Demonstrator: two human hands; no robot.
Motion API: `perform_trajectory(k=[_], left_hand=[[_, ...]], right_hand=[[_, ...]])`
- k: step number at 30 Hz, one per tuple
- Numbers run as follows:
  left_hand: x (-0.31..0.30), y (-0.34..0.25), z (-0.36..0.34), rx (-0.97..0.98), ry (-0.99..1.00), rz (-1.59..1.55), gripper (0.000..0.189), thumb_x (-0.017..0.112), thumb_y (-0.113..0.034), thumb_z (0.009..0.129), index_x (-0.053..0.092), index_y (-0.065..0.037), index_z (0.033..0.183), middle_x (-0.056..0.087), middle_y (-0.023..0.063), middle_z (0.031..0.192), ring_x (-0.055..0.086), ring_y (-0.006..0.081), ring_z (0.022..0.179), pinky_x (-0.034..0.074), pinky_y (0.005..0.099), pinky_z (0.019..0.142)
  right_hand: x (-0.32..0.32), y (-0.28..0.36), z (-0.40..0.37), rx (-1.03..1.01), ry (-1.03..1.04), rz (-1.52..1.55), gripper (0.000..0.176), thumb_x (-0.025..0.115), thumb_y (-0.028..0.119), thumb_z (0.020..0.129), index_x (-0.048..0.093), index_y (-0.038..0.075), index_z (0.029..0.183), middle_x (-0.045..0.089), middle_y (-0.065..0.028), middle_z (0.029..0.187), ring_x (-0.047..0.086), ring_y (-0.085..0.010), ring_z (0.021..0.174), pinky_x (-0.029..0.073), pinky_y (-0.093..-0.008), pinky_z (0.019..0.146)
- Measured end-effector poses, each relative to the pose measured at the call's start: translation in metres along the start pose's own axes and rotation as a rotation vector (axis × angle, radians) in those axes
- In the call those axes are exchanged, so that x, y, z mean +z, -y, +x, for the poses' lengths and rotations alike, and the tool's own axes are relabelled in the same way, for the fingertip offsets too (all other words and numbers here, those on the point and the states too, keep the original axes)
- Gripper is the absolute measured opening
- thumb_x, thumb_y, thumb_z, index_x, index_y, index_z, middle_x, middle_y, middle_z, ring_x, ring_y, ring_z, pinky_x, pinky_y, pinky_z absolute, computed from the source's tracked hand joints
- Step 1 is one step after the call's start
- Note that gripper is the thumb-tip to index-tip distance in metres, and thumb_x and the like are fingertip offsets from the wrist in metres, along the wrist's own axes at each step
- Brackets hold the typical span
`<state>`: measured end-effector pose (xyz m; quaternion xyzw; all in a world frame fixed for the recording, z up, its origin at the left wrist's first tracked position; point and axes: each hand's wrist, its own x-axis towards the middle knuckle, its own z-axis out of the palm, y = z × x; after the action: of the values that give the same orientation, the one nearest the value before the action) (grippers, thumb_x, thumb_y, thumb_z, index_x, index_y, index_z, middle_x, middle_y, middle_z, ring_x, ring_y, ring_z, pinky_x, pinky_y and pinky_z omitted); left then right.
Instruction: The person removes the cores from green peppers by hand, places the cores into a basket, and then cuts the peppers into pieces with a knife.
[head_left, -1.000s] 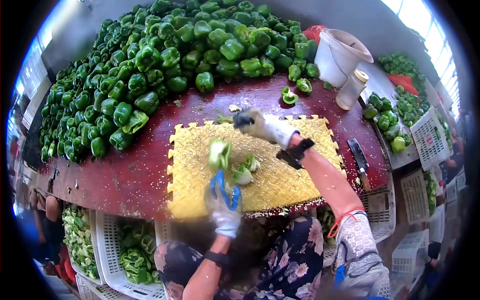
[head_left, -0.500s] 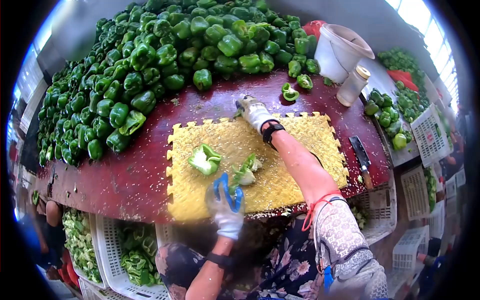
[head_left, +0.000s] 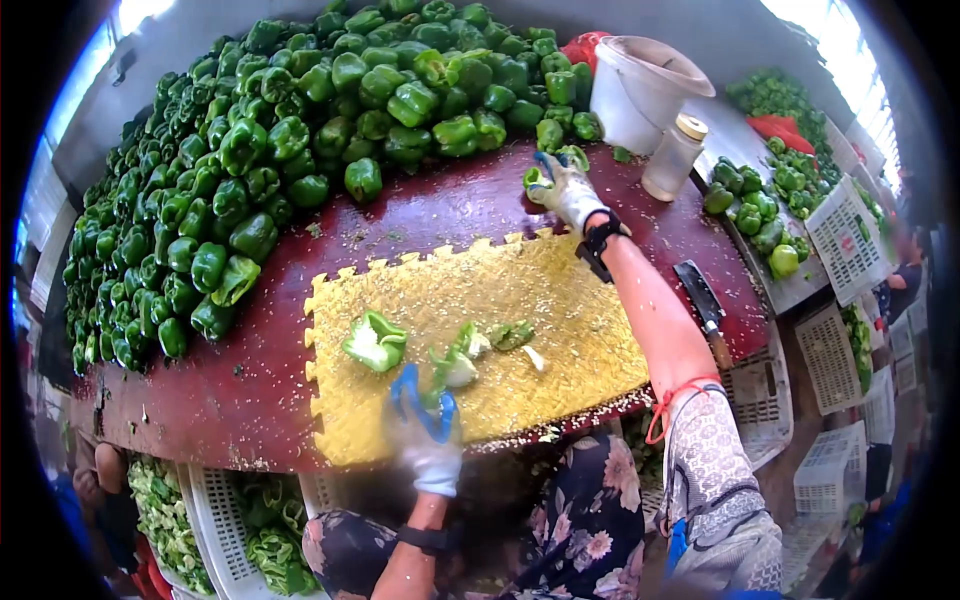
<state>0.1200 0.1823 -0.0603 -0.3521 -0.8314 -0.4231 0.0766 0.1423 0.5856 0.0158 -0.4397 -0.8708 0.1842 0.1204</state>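
Note:
My right hand [head_left: 570,192], in a white glove with dark fingertips, is at a cut green pepper piece [head_left: 535,181] beyond the mat's back edge. Its fingers are apart around the piece; no firm grip shows. My left hand [head_left: 426,432], gloved in white with blue fingertips, hovers blurred over the front of the yellow mat [head_left: 560,320], fingers spread. Just above its fingertips is a green and pale pepper piece [head_left: 455,370]. A large opened pepper piece [head_left: 375,342] lies to its upper left, and a smaller green piece [head_left: 512,335] to the upper right.
Whole green peppers [head_left: 250,145] are heaped along the back and left. A white bucket [head_left: 640,95] and a capped jar [head_left: 673,160] stand at the back right. A cleaver [head_left: 700,297] lies right of the mat. Crates [head_left: 225,520] with pepper pieces sit below the table's front edge.
My right hand has moved right, from the mat's back edge to the cut pepper piece. A green piece and a pale bit now show on the mat's middle. The whole view has shifted slightly.

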Motion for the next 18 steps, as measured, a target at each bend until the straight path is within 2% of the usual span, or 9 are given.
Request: perform_trajectory(k=[2,4,7,9,12,13,14,17,18], left_hand=[[0.000,0.003,-0.004,0.007,0.008,0.051,0.058,0.068,-0.025,0.085,0.048,-0.007,0.137,0.052,0.0153,0.130,0.047,0.0358,0.118,0.038,0.0469,0.103],[-0.001,0.004,-0.002,0.010,0.044,0.061,0.063,0.068,-0.028,0.084,0.046,-0.006,0.138,0.051,0.0160,0.131,0.047,0.0356,0.118,0.038,0.0473,0.103],[0.000,0.002,0.002,0.034,0.045,0.143,0.065,0.067,-0.031,0.084,0.044,-0.006,0.140,0.051,0.0165,0.132,0.047,0.0364,0.120,0.037,0.0483,0.103],[0.002,-0.004,0.005,0.002,0.079,0.178,0.068,0.067,-0.034,0.084,0.042,-0.005,0.141,0.049,0.0177,0.133,0.047,0.0374,0.121,0.037,0.0497,0.104],[0.019,-0.017,0.004,0.094,0.131,0.189,0.071,0.071,-0.033,0.083,0.041,-0.004,0.141,0.047,0.0202,0.137,0.044,0.0389,0.126,0.034,0.0482,0.109],[0.026,-0.020,0.004,0.119,0.211,-0.030,0.068,0.070,-0.026,0.085,0.039,-0.004,0.142,0.043,0.0179,0.143,0.040,0.0368,0.131,0.031,0.0449,0.112],[0.025,-0.026,0.006,0.117,0.204,-0.044,0.068,0.070,-0.026,0.085,0.039,-0.004,0.142,0.043,0.0179,0.143,0.040,0.0368,0.131,0.031,0.0449,0.112],[0.017,-0.032,0.009,-0.035,0.137,-0.654,0.064,0.066,-0.014,0.090,0.035,-0.007,0.146,0.036,0.0095,0.150,0.037,0.0245,0.132,0.033,0.0368,0.111],[0.016,-0.029,0.008,-0.174,0.136,-0.782,0.062,0.065,-0.019,0.092,0.035,-0.009,0.146,0.038,0.0083,0.146,0.046,0.0200,0.122,0.041,0.0351,0.104]], right_hand=[[0.017,-0.007,0.013,-0.099,-0.026,-0.104,0.075,0.063,0.035,0.084,0.032,0.022,0.151,0.034,-0.0208,0.152,0.033,-0.0373,0.140,0.031,-0.0418,0.115],[0.032,-0.005,0.015,-0.059,0.116,-0.166,0.064,0.061,0.035,0.085,0.042,0.023,0.144,0.044,-0.0201,0.145,0.047,-0.0364,0.130,0.039,-0.0436,0.108],[0.037,0.014,-0.004,-0.099,-0.006,-0.264,0.064,0.063,0.033,0.083,0.044,0.022,0.143,0.049,-0.0204,0.139,0.051,-0.0364,0.126,0.042,-0.0431,0.106],[0.023,0.029,-0.018,-0.048,0.237,-0.256,0.072,0.068,0.037,0.080,0.041,0.023,0.145,0.040,-0.0228,0.146,0.046,-0.0389,0.129,0.038,-0.0412,0.109],[0.021,0.026,-0.051,-0.057,0.146,0.010,0.059,0.066,0.027,0.078,0.053,0.017,0.134,0.065,-0.0189,0.112,0.065,-0.0304,0.102,0.052,-0.0372,0.090],[0.022,0.021,-0.062,-0.029,0.175,0.128,0.054,0.067,0.024,0.078,0.056,0.015,0.130,0.069,-0.0136,0.097,0.066,-0.0241,0.089,0.055,-0.0347,0.081],[0.002,0.032,-0.088,-0.048,0.265,0.273,0.051,0.068,0.023,0.079,0.057,0.015,0.128,0.068,-0.0108,0.099,0.065,-0.0202,0.087,0.055,-0.0333,0.079],[-0.015,0.044,-0.142,-0.308,0.406,0.429,0.050,0.076,0.015,0.080,0.057,0.012,0.126,0.067,-0.0082,0.106,0.064,-0.0200,0.098,0.054,-0.0316,0.088],[-0.023,0.057,-0.163,-0.416,0.469,0.358,0.059,0.076,0.016,0.079,0.052,0.013,0.132,0.063,-0.0105,0.116,0.062,-0.0228,0.105,0.055,-0.0350,0.090]])
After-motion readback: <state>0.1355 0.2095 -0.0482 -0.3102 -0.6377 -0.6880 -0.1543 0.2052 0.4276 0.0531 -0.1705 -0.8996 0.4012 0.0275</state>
